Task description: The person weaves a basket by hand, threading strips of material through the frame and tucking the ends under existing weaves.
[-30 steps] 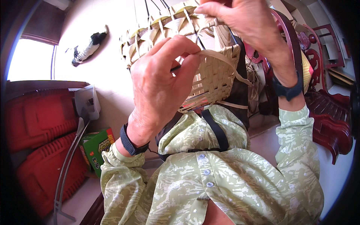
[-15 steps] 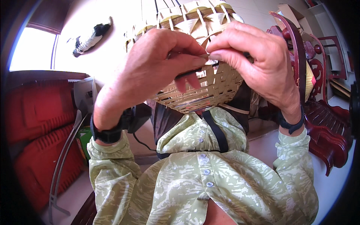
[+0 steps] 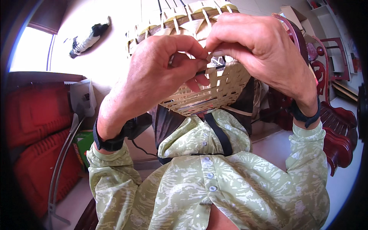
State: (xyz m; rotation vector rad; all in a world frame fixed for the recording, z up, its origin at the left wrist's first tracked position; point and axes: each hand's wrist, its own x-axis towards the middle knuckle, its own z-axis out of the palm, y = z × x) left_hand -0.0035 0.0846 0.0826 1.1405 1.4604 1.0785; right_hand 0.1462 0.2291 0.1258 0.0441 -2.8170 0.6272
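A pale woven bamboo basket (image 3: 226,82) rests on my lap, its rim (image 3: 188,20) bound with loops at the far side. My left hand (image 3: 163,63) is over the left part of the basket, thumb and forefinger pinched together on a thin bamboo strip (image 3: 209,56). Opposite it, my right hand (image 3: 255,44) pinches the same strip from the right, the fingertips of both hands almost meeting. Just below the fingertips a dark thin strip (image 3: 214,70) crosses the weave. My hands cover much of the basket's middle.
A black-and-white animal, seemingly a cat (image 3: 90,38), lies on the pale floor at far left. Red ridged cases (image 3: 38,119) and a grey curved metal frame (image 3: 67,153) stand on the left. Dark red carved wooden furniture (image 3: 333,130) is close on the right.
My right hand has risen slightly, its wrist turning and shifting right, with the fingertips a little further left. My left hand stays nearly in place, its pinch slightly further left.
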